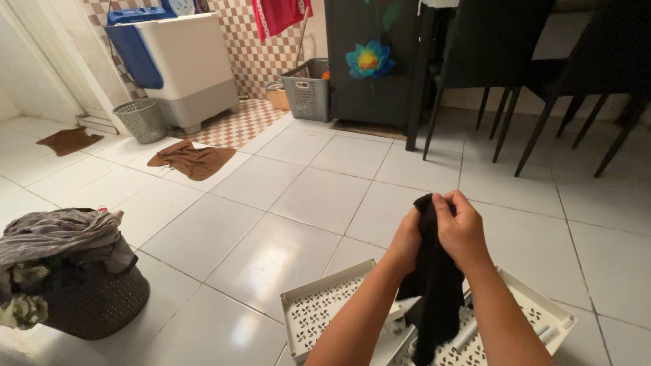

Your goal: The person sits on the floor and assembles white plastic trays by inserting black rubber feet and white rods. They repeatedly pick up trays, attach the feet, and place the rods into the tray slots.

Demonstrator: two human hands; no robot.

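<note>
Both my hands grip the top of a black garment (434, 285) that hangs down between my forearms. My left hand (405, 242) pinches it from the left, and my right hand (461, 230) is closed over its upper edge from the right. The cloth dangles over a white perforated plastic tray (312, 312) lying on the tiled floor just below my arms.
A dark laundry basket (95, 298) heaped with grey clothes stands at the left. Brown cloths (193, 159) lie on the floor. Farther back are a white washing machine (180, 61), a small grey bin (141, 120), a grey crate (306, 91) and dark chairs (488, 54).
</note>
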